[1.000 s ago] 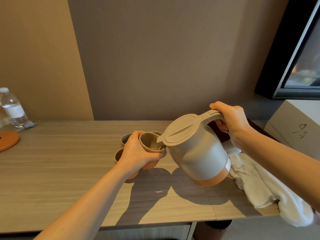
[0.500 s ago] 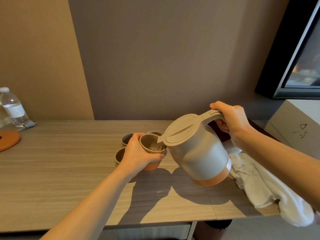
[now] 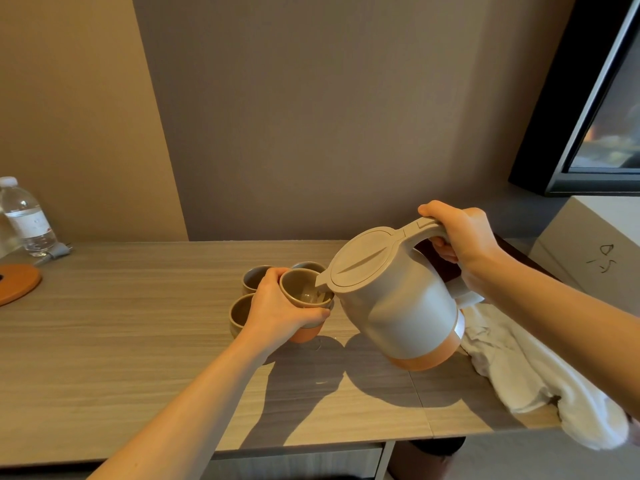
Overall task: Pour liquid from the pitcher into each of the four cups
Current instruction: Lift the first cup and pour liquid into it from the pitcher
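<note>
While our left hand holds one cup raised off the tabletop, its fingers clamped round the cup's wall, our right hand has its fingers curled tight about the handle of the pitcher, which tilts so its spout sits at the rim just beyond the left fingers. We judge the step in hand to be the pour into this cup; something clear glints inside it, though how full it is we cannot tell. Next we would need to level the pitcher gently, set the cup down and take another, without dripping. Counting: four cups in all — the one gripped, and three more cups standing just behind and beside the left fingers — one pitcher, one white cloth below the right fingers, one water bottle and one orange disc well off from the left fingers.
</note>
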A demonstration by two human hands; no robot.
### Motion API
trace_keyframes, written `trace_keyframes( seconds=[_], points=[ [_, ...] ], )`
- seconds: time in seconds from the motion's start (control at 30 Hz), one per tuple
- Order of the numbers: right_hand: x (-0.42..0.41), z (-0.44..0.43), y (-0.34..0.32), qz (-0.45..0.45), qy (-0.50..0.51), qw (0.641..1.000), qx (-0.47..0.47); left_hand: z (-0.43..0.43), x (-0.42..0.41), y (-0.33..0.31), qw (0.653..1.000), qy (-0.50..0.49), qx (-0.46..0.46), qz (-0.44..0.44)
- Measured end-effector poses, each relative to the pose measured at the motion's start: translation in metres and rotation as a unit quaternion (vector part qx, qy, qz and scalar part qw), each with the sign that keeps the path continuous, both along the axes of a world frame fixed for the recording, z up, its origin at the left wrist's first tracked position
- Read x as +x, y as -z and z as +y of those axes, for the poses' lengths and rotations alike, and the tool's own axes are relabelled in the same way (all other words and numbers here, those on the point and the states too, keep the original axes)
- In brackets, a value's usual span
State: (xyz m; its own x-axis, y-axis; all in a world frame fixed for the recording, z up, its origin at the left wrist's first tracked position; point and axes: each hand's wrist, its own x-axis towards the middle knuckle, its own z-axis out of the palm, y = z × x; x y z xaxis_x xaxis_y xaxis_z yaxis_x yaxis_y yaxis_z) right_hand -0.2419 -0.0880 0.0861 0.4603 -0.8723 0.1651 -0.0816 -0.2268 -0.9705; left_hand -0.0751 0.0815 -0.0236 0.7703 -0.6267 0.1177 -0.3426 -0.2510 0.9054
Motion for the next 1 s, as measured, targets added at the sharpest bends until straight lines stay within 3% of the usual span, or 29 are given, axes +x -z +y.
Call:
trace_keyframes(
  seconds=[1.0],
  points=[
    [-0.007, -0.014, 0.002, 0.007, 0.015, 1.0, -0.008, -0.019, -0.01, 0.014, 1.0, -0.007, 0.012, 0.026]
  ],
)
